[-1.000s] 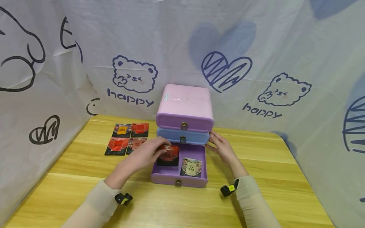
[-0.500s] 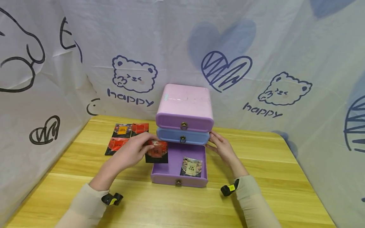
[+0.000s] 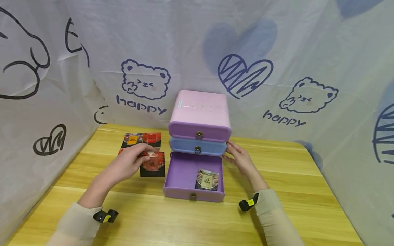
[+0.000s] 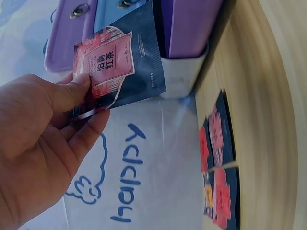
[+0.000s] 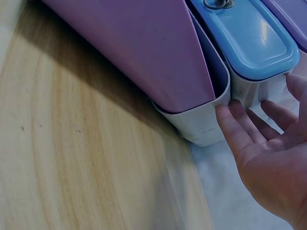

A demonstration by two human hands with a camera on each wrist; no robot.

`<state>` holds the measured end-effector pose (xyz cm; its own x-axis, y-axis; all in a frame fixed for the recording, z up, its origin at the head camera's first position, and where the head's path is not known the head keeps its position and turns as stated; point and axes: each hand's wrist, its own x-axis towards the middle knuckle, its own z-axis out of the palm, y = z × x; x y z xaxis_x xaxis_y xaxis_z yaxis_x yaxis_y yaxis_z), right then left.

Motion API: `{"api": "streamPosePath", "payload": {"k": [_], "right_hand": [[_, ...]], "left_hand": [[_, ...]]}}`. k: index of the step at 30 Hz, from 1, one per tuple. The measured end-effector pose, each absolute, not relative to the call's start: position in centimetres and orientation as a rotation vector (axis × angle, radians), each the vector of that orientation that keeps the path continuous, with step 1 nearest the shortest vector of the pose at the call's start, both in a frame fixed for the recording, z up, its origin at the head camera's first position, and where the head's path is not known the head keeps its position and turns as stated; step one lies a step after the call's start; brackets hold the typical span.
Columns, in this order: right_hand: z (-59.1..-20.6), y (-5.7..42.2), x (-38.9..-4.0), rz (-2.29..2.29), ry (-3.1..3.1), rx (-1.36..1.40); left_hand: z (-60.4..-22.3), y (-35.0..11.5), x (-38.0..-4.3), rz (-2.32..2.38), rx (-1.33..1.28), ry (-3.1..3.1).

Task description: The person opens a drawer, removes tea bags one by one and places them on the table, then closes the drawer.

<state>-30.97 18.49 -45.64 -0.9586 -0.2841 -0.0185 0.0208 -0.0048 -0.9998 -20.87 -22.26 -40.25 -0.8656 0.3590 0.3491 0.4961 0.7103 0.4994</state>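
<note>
My left hand (image 3: pixel 124 165) pinches a black and red tea sachet (image 3: pixel 154 165) by its top edge, between thumb and fingers. In the left wrist view the sachet (image 4: pixel 136 72) has a pink label with Chinese characters. It hangs left of the pulled-out purple bottom drawer (image 3: pixel 181 174). A second sachet (image 3: pixel 207 180), with a pale label, lies in the drawer's right part. My right hand (image 3: pixel 243 164) touches the right side of the small drawer cabinet (image 3: pixel 201 106); in the right wrist view its fingertips (image 5: pixel 224 112) rest against the white casing, fingers fairly straight.
Several tea sachets (image 3: pixel 133 139) lie in a block on the wooden table (image 3: pixel 197 222) left of the cabinet, partly covered by my left hand. The blue middle drawer (image 3: pixel 184 145) and purple top drawer (image 3: pixel 181 131) are closed. A white printed cloth (image 3: pixel 197 44) hangs behind.
My left hand has lifted the black and red sachet out of the drawer's left part and carried it left, beyond the drawer's side. The right hand stays at the cabinet.
</note>
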Motion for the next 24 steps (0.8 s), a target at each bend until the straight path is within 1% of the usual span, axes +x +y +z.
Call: {"api": "streamPosePath", "payload": {"k": [14, 24], "right_hand": [[-45.6, 18.5, -30.9, -2.076, 2.038, -0.264], [-45.5, 18.5, -30.9, -2.077, 2.044, -0.259]], "left_hand": [[-41.5, -26.3, -20.1, -0.827, -0.638, -2.845], [-42.8, -28.8, -20.4, -0.867, -0.556, -2.961]]}}
